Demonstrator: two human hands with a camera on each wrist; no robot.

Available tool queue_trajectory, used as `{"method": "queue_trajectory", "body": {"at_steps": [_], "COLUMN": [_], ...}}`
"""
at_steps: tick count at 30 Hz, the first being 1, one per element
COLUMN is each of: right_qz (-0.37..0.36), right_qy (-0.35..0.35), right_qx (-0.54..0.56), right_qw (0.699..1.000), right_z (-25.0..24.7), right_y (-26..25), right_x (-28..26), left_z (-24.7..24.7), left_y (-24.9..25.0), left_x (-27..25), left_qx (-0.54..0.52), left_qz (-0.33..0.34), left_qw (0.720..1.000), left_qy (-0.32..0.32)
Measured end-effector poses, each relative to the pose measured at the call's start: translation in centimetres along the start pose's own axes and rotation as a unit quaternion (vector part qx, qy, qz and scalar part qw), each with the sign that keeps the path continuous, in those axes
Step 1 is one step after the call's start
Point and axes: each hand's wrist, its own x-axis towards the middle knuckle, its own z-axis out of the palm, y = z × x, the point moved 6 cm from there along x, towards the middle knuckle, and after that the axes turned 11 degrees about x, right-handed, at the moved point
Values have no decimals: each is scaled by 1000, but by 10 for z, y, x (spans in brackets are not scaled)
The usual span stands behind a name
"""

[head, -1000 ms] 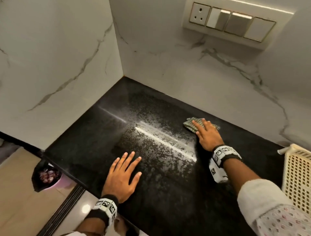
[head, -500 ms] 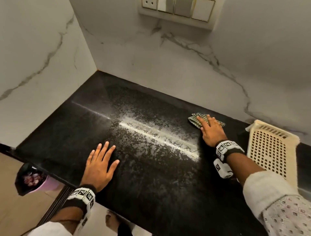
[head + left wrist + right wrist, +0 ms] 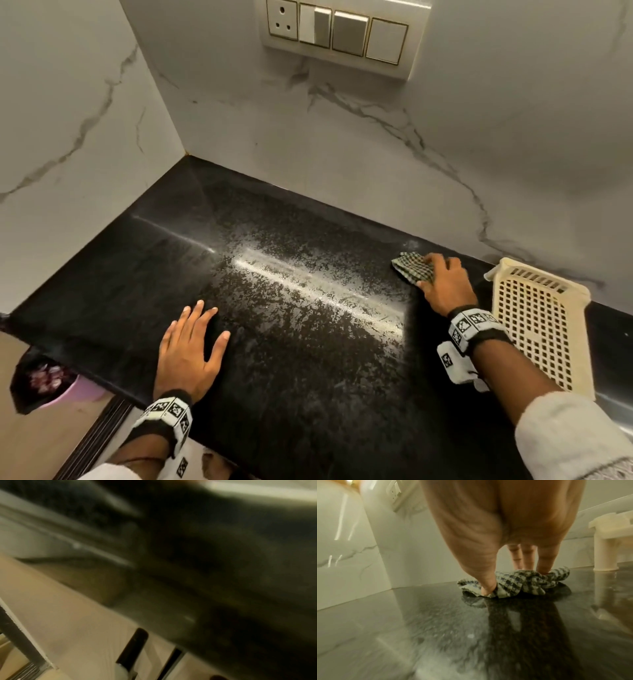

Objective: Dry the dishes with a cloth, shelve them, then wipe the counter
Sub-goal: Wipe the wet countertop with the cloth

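A small green checked cloth (image 3: 411, 269) lies bunched on the black speckled counter (image 3: 308, 359), close to the back wall. My right hand (image 3: 442, 282) presses down on it with straight fingers; the right wrist view shows the thumb and fingertips (image 3: 488, 589) planted on the cloth (image 3: 522, 582). My left hand (image 3: 191, 346) rests flat on the counter near its front edge, fingers spread, holding nothing. The left wrist view is a dark blur and shows no fingers.
A cream perforated plastic basket (image 3: 544, 322) stands on the counter just right of my right hand, its leg (image 3: 606, 555) near the cloth. Marble walls close the back and left. A switch panel (image 3: 339, 34) hangs above. A bin (image 3: 44, 383) sits on the floor below left.
My right hand has slid the cloth rightward along the back wall toward the basket. The left hand has stayed flat on the counter.
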Motion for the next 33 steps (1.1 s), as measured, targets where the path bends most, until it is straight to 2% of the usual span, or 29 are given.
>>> {"method": "queue_trajectory", "body": {"at_steps": [2, 6, 7, 9, 11, 15, 16, 19, 20, 23, 27, 31, 33], "right_qz": [37, 100, 87, 12, -43, 18, 5, -101, -100, -31, -109, -67, -115], "right_qy": [37, 37, 38, 24, 15, 67, 56, -9, -10, 34, -20, 14, 1], "right_qx": [-21, -11, -28, -60, -43, -30, -46, -70, -67, -67, -81, -86, -98], "right_qw": [998, 994, 995, 998, 998, 997, 997, 992, 993, 997, 990, 994, 988], "right_z": [-13, -18, -13, 0, 5, 2, 7, 23, 23, 25, 43, 45, 54], "right_y": [0, -11, -18, -35, -41, -55, -69, -109, -115, -133, -167, -189, -208], "right_x": [15, 45, 48, 48, 49, 63, 64, 63, 65, 74, 81, 93, 91], "left_z": [1, 0, -1, -1, -3, -2, -3, -6, -6, -5, -3, -1, 1], "left_y": [0, -1, 0, 0, 1, 2, 1, 3, 3, 4, 1, 1, 0], "left_x": [0, 1, 0, 0, 2, 1, 1, 1, 1, 1, 0, 0, -1], "left_qx": [-2, -7, -8, -13, -18, -13, -13, -16, -17, -16, -13, -4, -5], "left_qz": [1, 3, 3, 3, 4, 5, 4, 5, 5, 7, 10, 17, 22], "left_qw": [1000, 1000, 1000, 1000, 1000, 1000, 1000, 1000, 1000, 1000, 1000, 1000, 1000], "left_qy": [1, 4, 4, 6, 11, 7, 9, 12, 12, 4, -4, -16, -21]}}
